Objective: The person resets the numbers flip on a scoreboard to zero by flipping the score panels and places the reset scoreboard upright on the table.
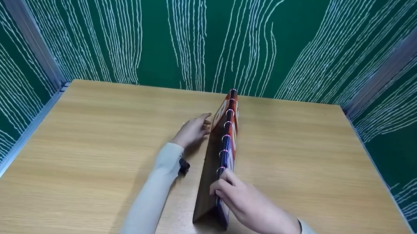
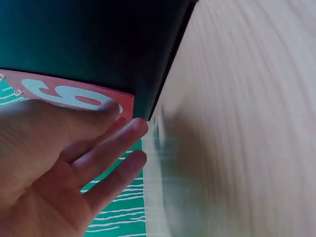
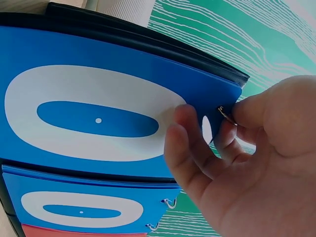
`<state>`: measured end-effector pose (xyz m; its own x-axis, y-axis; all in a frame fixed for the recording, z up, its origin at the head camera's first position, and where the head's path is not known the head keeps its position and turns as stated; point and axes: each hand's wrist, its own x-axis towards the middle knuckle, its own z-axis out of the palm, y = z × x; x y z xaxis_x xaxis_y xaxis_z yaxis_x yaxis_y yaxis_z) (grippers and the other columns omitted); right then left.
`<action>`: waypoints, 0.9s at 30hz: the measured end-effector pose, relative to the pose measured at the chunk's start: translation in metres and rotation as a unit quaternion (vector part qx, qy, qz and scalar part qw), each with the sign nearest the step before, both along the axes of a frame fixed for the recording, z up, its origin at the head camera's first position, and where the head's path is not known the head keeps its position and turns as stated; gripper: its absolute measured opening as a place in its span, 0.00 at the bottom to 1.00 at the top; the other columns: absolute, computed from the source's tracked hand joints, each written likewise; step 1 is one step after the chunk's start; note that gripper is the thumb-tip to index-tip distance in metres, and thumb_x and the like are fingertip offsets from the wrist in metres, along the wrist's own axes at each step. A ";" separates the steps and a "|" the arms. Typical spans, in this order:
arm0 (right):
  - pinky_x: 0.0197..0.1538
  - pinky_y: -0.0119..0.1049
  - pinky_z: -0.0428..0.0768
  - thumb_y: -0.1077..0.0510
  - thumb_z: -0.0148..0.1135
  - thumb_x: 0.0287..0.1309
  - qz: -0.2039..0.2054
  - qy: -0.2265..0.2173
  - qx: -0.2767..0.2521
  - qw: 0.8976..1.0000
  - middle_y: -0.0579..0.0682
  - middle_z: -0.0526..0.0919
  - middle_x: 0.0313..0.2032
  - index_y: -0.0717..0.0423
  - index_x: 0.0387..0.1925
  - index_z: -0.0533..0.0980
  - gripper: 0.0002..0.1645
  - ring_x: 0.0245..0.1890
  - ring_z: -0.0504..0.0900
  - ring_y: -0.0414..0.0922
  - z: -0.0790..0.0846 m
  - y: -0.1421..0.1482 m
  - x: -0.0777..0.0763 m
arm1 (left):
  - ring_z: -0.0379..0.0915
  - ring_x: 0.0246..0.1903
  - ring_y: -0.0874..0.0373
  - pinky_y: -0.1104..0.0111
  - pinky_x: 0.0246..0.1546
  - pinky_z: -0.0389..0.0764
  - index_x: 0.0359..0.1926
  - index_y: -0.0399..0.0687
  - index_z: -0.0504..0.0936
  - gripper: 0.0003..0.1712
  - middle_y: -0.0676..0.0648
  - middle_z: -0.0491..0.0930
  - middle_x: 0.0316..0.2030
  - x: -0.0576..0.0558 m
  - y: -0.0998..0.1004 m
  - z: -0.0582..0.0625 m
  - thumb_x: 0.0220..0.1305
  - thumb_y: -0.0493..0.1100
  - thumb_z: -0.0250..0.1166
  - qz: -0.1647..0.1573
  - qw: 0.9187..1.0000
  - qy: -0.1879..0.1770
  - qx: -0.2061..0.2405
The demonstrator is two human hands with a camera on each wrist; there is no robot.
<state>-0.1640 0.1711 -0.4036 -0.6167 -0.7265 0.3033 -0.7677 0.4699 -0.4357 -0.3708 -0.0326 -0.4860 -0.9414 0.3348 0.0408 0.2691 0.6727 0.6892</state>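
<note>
A tabletop flip scoreboard [image 1: 210,170] stands as a tent on the table, its ringed top edge running away from me. Large white numerals on blue and red cards show on its faces. At the near end, my right hand [image 1: 248,205] grips the top edge by a ring, beside a blue card [image 3: 98,148] with a white 0. My left hand [image 1: 193,131] is at the far end of the left side, fingers spread. In the left wrist view its thumb overlaps a red card [image 2: 64,89] with a white numeral; whether it presses the card I cannot tell.
The wooden table [image 1: 95,140] extends on both sides of the scoreboard. Green panels [image 1: 216,33] with white wavy lines enclose the back and sides, joined by grey posts [image 1: 30,19]. A dark wrist device [image 1: 184,166] sits by the left cuff.
</note>
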 end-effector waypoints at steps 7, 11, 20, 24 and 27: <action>0.36 0.23 0.75 0.61 0.49 0.77 -0.002 0.005 0.002 1.000 0.41 0.69 0.41 0.47 0.47 0.76 0.10 0.32 0.70 0.33 0.000 0.000 0.000 | 0.79 0.62 0.44 0.51 0.68 0.75 0.74 0.46 0.66 0.34 0.41 0.82 0.61 0.000 0.003 0.000 0.71 0.39 0.64 -0.001 0.999 0.028 -0.026; 0.36 0.22 0.75 0.60 0.49 0.77 -0.003 0.004 0.003 1.000 0.41 0.70 0.41 0.46 0.48 0.76 0.10 0.31 0.70 0.33 0.000 0.000 0.000 | 0.81 0.59 0.44 0.51 0.64 0.78 0.73 0.46 0.68 0.30 0.41 0.83 0.59 0.001 0.004 0.001 0.72 0.38 0.62 -0.001 0.998 0.059 -0.034; 0.36 0.23 0.76 0.60 0.49 0.77 -0.004 -0.003 0.003 1.000 0.41 0.70 0.41 0.46 0.48 0.75 0.09 0.31 0.71 0.33 0.000 0.000 0.000 | 0.82 0.55 0.45 0.52 0.61 0.81 0.71 0.50 0.70 0.28 0.41 0.84 0.56 0.001 0.005 0.001 0.72 0.39 0.62 -0.018 0.996 0.060 -0.063; 0.35 0.22 0.75 0.60 0.49 0.77 -0.005 -0.005 0.004 1.000 0.41 0.69 0.41 0.47 0.48 0.75 0.09 0.30 0.70 0.32 0.000 0.000 0.000 | 0.83 0.52 0.45 0.52 0.60 0.81 0.69 0.50 0.72 0.25 0.41 0.84 0.54 0.001 0.007 0.000 0.73 0.39 0.60 -0.012 0.995 0.078 -0.064; 0.34 0.21 0.74 0.60 0.49 0.77 -0.002 0.001 0.004 1.000 0.41 0.70 0.41 0.47 0.47 0.76 0.09 0.29 0.69 0.32 0.000 0.000 0.000 | 0.83 0.53 0.43 0.51 0.58 0.82 0.66 0.48 0.75 0.21 0.40 0.85 0.54 0.001 0.009 -0.001 0.75 0.39 0.58 -0.008 0.992 0.108 -0.070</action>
